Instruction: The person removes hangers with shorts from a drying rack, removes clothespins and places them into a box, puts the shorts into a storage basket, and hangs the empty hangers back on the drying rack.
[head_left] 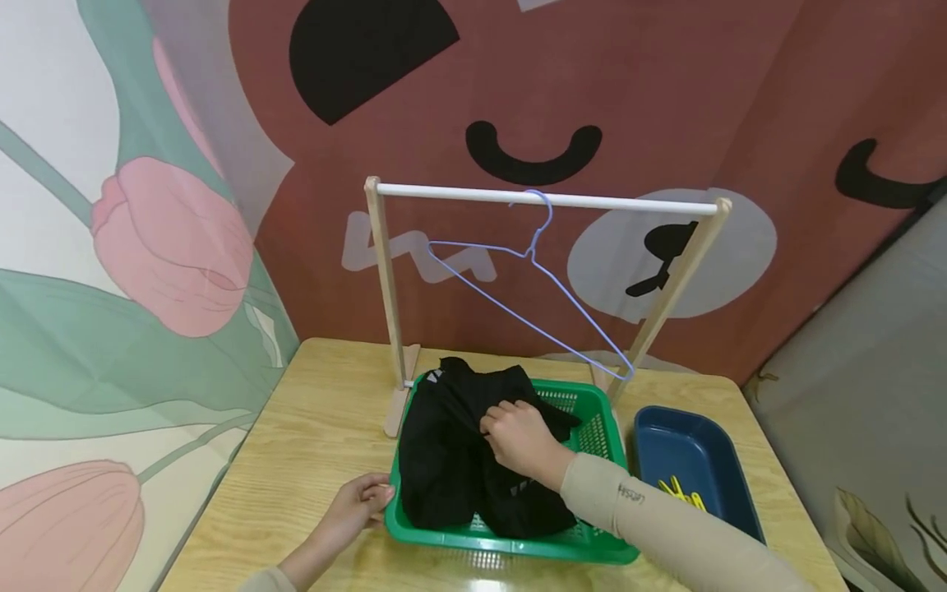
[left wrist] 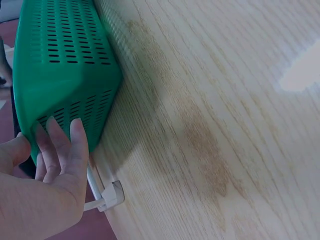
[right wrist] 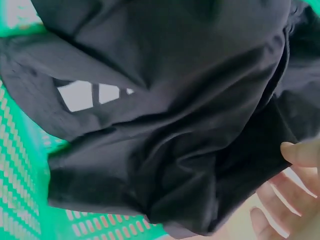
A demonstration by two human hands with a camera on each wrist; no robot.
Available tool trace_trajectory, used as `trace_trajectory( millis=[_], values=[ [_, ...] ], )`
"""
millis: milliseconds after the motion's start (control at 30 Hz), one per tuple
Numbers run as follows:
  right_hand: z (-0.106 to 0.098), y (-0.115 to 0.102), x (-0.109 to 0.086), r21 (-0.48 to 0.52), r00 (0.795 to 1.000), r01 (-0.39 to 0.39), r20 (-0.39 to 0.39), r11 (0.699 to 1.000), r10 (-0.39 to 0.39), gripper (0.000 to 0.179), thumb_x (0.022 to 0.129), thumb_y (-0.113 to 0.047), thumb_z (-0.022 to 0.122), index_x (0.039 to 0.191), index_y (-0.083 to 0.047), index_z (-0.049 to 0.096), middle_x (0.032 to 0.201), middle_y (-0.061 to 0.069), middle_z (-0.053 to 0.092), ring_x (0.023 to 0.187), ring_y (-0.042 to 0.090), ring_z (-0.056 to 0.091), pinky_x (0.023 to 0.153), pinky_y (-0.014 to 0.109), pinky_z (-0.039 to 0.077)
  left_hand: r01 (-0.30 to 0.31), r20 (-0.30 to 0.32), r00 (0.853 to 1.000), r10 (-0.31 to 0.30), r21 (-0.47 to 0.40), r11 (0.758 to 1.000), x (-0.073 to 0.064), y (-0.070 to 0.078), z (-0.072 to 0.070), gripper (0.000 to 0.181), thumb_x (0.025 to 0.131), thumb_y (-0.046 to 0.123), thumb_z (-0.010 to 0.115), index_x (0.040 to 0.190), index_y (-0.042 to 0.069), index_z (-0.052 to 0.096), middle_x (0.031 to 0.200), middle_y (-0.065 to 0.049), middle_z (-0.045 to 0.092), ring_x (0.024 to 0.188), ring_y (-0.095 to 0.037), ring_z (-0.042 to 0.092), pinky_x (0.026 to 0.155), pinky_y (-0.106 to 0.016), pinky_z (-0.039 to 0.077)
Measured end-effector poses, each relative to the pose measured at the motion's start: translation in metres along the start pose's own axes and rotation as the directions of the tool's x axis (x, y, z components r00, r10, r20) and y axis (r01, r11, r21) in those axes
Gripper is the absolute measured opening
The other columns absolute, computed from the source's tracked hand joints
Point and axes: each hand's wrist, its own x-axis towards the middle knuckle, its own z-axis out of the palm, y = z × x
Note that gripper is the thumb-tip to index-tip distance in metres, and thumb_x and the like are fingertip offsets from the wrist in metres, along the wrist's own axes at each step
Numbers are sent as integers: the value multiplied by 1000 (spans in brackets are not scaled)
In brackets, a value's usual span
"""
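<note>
A green plastic basket (head_left: 444, 538) stands on the table with a black garment (head_left: 444, 460) heaped in it. At the basket's left edge, my left hand (head_left: 355, 506) grips the rim. The left wrist view shows its fingers against the slotted outer wall (left wrist: 70, 105) and the thumb at the rim. My right hand (head_left: 525, 440) reaches over the basket and pinches the garment near its middle. In the right wrist view, thumb and fingers (right wrist: 282, 200) meet at an edge of the black cloth (right wrist: 175, 115). Small white marks show on the garment; its full shape is hidden by folds.
Behind the basket stands a wooden rack with a white rod (head_left: 459, 193). A blue-purple hanger (head_left: 533, 251) hangs askew from it, above the basket. To the right, a dark blue tray (head_left: 688, 444) holds yellow clips (head_left: 681, 492), partly hidden by my right forearm.
</note>
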Motion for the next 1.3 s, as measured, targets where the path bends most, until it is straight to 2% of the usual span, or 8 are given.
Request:
trace_trajectory(
  millis=[233,367,500,667,733,833,1033,1300],
  values=[
    [-16,-6,-28,59,1000,3,8,998,-3,8,82,-17,81,83,-19,73,82,-7,68,75,11,62,64,27,51,14,1,1000,-14,-1,1000,0,3,0,45,102,14,56,128,-22,47,104,-15,69,85,-20,67,71,-39,57],
    [-24,-12,-40,117,999,-2,33,993,-2,8,82,-17,81,83,-19,73,82,-8,67,75,10,62,64,26,50,51,74,996,-45,-79,996,1,5,-1,49,104,14,50,132,-25,40,113,-23,67,94,-24,69,79,-38,58],
    [-26,-18,-48,158,999,5,46,987,-12,9,82,-17,81,82,-20,72,81,-9,67,74,8,61,62,23,49,119,126,987,-99,-158,980,1,6,0,47,105,9,46,135,-25,36,114,-19,67,97,-25,69,84,-38,56],
    [-26,-14,-48,147,1000,13,20,989,-16,10,81,-15,82,83,-19,73,81,-8,67,74,9,62,61,22,48,185,63,982,-176,-191,964,-2,7,5,44,104,7,48,136,-22,40,107,-8,68,93,-19,68,83,-36,57],
    [-26,-11,-46,137,1000,8,12,990,-10,10,81,-15,82,84,-18,73,83,-8,68,76,10,63,62,24,50,192,43,981,-187,-208,959,-3,7,7,44,103,6,48,135,-22,40,105,-6,68,92,-16,68,83,-36,56],
    [-29,-12,-44,144,1000,4,19,990,-7,9,82,-15,82,85,-18,74,84,-8,68,77,10,63,65,25,51,184,50,983,-177,-234,955,-3,6,8,45,104,8,49,135,-23,39,106,-6,67,93,-14,67,84,-37,56],
    [-36,-26,-51,198,997,51,52,979,-63,8,82,-16,81,83,-18,73,82,-8,68,72,8,61,62,23,50,145,86,988,-129,-203,968,1,5,0,49,105,13,49,136,-24,37,112,-11,65,95,-16,67,87,-39,55],
    [-43,-37,-68,241,992,55,94,969,-79,9,84,-17,80,82,-19,72,80,-10,67,69,4,58,59,18,45,140,56,989,-135,-111,984,8,7,-9,52,104,15,51,137,-22,36,124,-25,62,108,-29,64,88,-43,54]
  ],
)
